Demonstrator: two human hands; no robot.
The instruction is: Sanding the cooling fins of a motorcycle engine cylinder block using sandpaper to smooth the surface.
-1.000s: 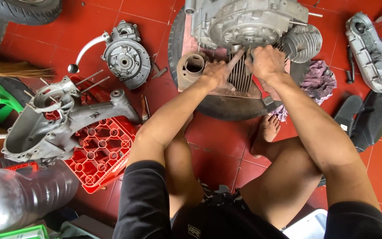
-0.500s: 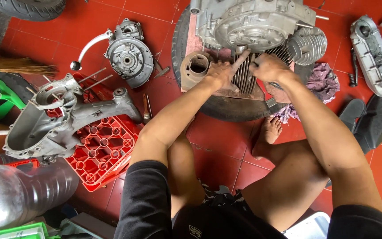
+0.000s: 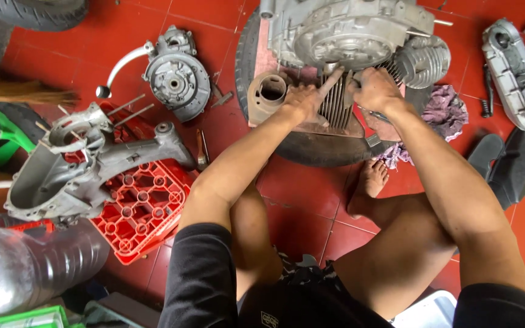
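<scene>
From my remote seat, I saw a red tiled floor [image 3: 311,200] with dark grout lines, evenly lit by soft daylight, crowded at its edges with workshop clutter.

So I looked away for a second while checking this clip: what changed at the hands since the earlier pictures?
Very little. The right hand shifted slightly left and closed more over the top of the finned cylinder; the left hand kept its place on it, forefinger pointing up at the engine case. The crankcase half on the red crate and the rag stayed put.
</scene>
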